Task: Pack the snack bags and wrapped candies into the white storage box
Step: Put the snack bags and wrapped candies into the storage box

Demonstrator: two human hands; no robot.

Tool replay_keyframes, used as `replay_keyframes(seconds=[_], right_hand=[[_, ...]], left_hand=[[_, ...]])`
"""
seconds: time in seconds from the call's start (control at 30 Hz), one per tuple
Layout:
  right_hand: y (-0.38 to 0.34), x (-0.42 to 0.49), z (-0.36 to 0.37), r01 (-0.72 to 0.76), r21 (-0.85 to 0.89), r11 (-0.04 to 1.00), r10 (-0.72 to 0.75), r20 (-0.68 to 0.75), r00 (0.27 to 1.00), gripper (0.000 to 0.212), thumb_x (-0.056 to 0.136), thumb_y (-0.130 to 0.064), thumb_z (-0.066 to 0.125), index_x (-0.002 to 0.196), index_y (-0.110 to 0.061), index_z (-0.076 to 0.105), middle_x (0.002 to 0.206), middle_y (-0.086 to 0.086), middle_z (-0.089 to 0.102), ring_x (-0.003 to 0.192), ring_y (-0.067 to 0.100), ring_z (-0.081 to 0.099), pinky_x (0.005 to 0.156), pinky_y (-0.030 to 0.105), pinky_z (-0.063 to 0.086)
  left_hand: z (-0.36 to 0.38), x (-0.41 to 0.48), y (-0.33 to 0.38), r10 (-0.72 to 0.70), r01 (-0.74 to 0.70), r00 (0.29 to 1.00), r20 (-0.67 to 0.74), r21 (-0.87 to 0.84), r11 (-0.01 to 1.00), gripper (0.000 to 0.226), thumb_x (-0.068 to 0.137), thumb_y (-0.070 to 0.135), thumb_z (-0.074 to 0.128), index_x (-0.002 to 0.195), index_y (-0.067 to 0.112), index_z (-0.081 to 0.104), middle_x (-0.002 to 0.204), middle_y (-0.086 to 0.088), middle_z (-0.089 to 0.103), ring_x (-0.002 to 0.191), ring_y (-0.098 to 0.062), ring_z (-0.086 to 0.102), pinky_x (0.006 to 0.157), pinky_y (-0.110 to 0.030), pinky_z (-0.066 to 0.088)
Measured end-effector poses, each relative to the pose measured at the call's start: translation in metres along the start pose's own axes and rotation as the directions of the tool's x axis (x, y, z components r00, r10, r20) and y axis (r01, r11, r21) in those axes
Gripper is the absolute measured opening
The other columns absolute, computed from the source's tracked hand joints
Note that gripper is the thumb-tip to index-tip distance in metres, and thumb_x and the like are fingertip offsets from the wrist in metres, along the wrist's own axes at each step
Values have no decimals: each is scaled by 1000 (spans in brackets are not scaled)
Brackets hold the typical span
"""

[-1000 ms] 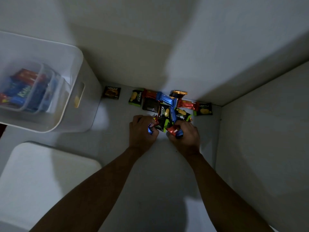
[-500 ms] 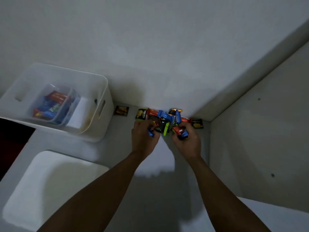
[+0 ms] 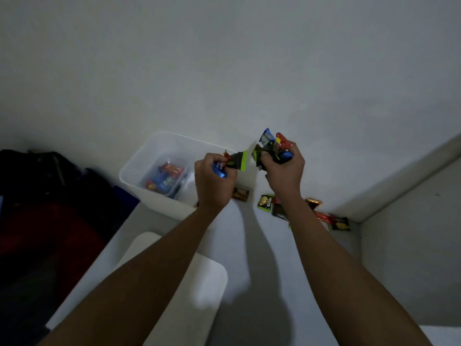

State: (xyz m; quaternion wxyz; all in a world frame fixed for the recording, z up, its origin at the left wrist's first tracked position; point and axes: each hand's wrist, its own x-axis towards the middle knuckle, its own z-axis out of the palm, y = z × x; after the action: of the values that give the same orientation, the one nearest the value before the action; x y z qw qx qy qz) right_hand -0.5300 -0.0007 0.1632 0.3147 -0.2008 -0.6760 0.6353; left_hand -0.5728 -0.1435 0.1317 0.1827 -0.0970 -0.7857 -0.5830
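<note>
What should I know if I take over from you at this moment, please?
Left hand: grips blue and black-green snack packets, raised beside the white plastic storage box.
Right hand: grips a blue, red and black-green bundle of packets.
Done: red and blue packets lie in the box's clear inner tub.
Left: drop both handfuls in, then collect the loose packets.

White box (image 3: pixel 139 168) open, upright, some snack packs (image 3: pixel 163 182) inside. 2 mixed handfuls (image 3: pixel 268 146) held up just right of box; leftovers (image 3: pixel 265 203) lie flat further right.
</note>
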Motion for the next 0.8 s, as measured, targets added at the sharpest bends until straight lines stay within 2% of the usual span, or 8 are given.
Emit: replay_keyframes(seconds=[0.07, 0.17, 0.27, 0.43, 0.57, 0.63, 0.7, 0.8], right_hand=[[-4, -4, 40, -50, 36, 998, 48, 52, 997, 34, 75, -6, 74, 93, -34, 65, 88, 3, 72, 74, 17, 67, 68, 32, 58], [1, -5, 91, -212, 38, 977, 207, 100, 973, 22, 74, -5, 75, 88, -21, 66, 85, 9, 71, 73, 19, 67, 70, 34, 57], [9, -4, 126, -411, -12, 911, 409, 128, 903, 22, 70, -12, 80, 87, -12, 65, 85, 14, 72, 71, 24, 68, 72, 39, 59], [15, -4, 151, -552, -62, 831, 556, 112, 824, 10, 77, -7, 69, 80, -5, 60, 72, 17, 66, 60, 26, 63, 61, 35, 54], [17, 4, 157, -613, -60, 787, 614, 158, 773, 23, 93, -32, 59, 93, -9, 58, 75, 7, 58, 53, 18, 59, 50, 29, 54], [18, 11, 156, -619, -129, 775, 632, 193, 751, 50, 92, -53, 53, 110, -7, 58, 98, 16, 64, 83, 30, 65, 76, 47, 60], [16, 15, 150, -612, -188, 768, 639, 181, 748, 72, 93, -62, 45, 130, -1, 52, 128, 29, 54, 114, 43, 56, 100, 60, 46], [13, 20, 142, -588, -181, 788, 614, 158, 773, 68, 94, -64, 42, 127, -6, 56, 135, 15, 53, 110, 35, 52, 103, 61, 43]], left_hand=[[-25, 21, -17, -69, 68, 996, -57, -17, 998, 19, 72, 8, 66, 90, 15, 62, 86, -2, 66, 86, -28, 64, 77, -34, 54], [-47, 47, -36, -360, 353, 928, -95, -89, 931, 19, 75, 7, 75, 92, 3, 67, 89, -8, 70, 85, -24, 67, 77, -27, 52], [-60, 65, -49, -625, 624, 778, 67, -194, 757, 10, 80, 12, 74, 86, 8, 69, 83, -7, 69, 75, -22, 63, 71, -32, 52], [-68, 78, -51, -746, 812, 584, 320, -250, 528, 24, 90, 12, 57, 66, 15, 53, 62, -5, 53, 48, -15, 52, 47, -23, 45], [-64, 85, -56, -736, 829, 560, 380, -261, 496, 31, 96, 37, 53, 103, 9, 65, 93, -6, 69, 87, -25, 67, 81, -39, 56], [-62, 87, -61, -741, 840, 542, 397, -278, 466, 40, 98, 46, 46, 121, 16, 59, 110, -2, 64, 103, -25, 62, 90, -39, 50], [-61, 87, -61, -742, 854, 519, 424, -289, 432, 46, 99, 50, 40, 130, 19, 55, 128, -3, 59, 115, -28, 58, 102, -44, 46], [-60, 84, -50, -738, 828, 560, 376, -281, 486, 44, 102, 46, 35, 133, 21, 55, 124, 1, 52, 114, -24, 51, 105, -41, 38]])
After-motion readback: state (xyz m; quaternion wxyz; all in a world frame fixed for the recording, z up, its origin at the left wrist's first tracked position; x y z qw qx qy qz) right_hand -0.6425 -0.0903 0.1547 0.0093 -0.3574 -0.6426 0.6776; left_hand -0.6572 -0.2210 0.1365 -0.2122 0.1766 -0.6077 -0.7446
